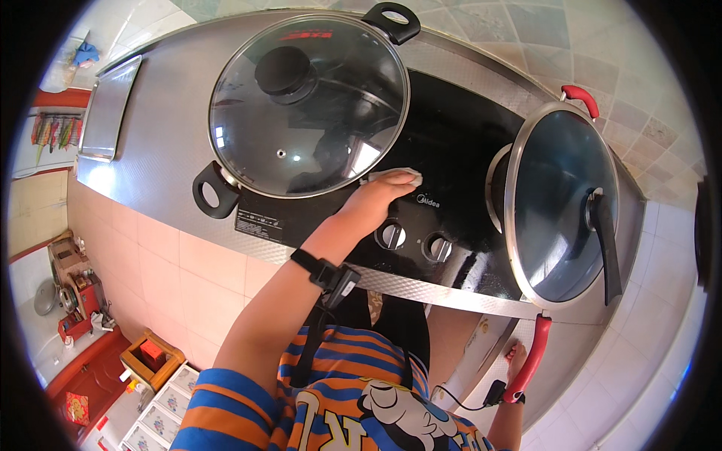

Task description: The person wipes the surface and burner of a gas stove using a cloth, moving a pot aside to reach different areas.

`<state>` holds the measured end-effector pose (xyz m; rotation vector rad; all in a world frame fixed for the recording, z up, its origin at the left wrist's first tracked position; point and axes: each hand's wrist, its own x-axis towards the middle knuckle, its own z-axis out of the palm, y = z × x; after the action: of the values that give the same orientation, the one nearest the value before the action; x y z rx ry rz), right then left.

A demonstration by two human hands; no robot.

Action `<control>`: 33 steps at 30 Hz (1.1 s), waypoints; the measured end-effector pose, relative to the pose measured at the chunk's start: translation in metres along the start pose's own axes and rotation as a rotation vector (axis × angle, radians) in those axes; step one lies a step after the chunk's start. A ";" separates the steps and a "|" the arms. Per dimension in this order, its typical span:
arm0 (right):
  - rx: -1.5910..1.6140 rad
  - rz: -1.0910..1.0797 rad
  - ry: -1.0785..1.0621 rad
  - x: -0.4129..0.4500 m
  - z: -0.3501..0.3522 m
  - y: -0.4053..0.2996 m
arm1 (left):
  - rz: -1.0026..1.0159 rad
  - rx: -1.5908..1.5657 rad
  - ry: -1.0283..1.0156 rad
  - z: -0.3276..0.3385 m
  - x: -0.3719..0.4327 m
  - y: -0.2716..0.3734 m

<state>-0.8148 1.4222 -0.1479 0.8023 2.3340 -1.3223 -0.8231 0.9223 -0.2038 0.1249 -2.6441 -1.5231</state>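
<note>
My left hand point(389, 186) presses a folded white cloth point(414, 176) onto the black glass cooktop point(462, 135), just behind the two control knobs point(393, 235). Left of it, a large pan with a glass lid point(304, 113) and black loop handles covers that side of the cooktop. At the right stands a wok point(510, 225) with red handles, its glass lid point(558, 208) tilted towards me. My right hand point(516, 358) is low at the right, by the steel counter, beside the wok's long red handle point(530, 361), which partly hides it; its grip is unclear.
A shallow metal tray point(110, 110) lies at the counter's far left. Tiled wall point(592, 45) rises behind the cooktop. The counter's metal front edge point(428, 289) runs before my body. On the floor side at lower left are a wooden stool point(152, 358) and white drawers point(163, 414).
</note>
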 end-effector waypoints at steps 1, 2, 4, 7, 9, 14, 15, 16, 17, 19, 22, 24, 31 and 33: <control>-0.051 -0.042 0.036 0.007 -0.008 0.016 | -0.018 -0.017 0.010 -0.006 -0.010 0.002; -0.075 -0.063 0.055 0.016 -0.017 0.031 | -0.028 0.015 0.020 -0.014 -0.021 0.005; -0.108 -0.059 0.060 0.035 -0.033 0.059 | -0.095 0.081 0.056 -0.028 -0.051 0.003; -0.137 0.012 0.051 0.066 -0.066 0.100 | -0.132 0.190 0.135 -0.046 -0.099 -0.018; -0.157 0.058 0.040 0.072 -0.075 0.114 | -0.141 0.217 0.247 -0.059 -0.115 -0.021; -0.181 0.039 0.031 0.080 -0.077 0.123 | -0.021 0.310 0.282 -0.014 -0.088 -0.012; -0.179 0.036 0.027 0.080 -0.075 0.119 | -0.023 0.371 0.266 -0.003 -0.078 -0.013; -0.181 0.023 0.010 0.079 -0.076 0.119 | 0.003 0.407 0.295 0.003 -0.063 -0.009; -0.184 0.008 -0.013 0.079 -0.074 0.119 | 0.004 0.433 0.298 0.006 -0.055 -0.011; -0.135 -0.020 -0.020 0.079 -0.077 0.121 | -0.079 0.334 0.228 -0.001 -0.057 0.001; -0.087 -0.020 -0.024 0.082 -0.085 0.129 | -0.087 0.376 0.213 -0.017 -0.092 -0.014; -0.020 -0.008 -0.049 0.085 -0.093 0.136 | -0.050 0.397 0.272 -0.035 -0.122 -0.030; -0.125 -0.231 0.159 0.039 -0.085 0.163 | -0.087 0.486 0.550 -0.049 -0.141 -0.043; -0.105 -0.222 0.183 0.001 -0.064 0.172 | 0.042 0.445 0.387 -0.024 -0.141 -0.046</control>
<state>-0.7098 1.5478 -0.2307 0.6733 2.6782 -1.2439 -0.6795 0.8952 -0.2363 0.3495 -2.5861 -0.7752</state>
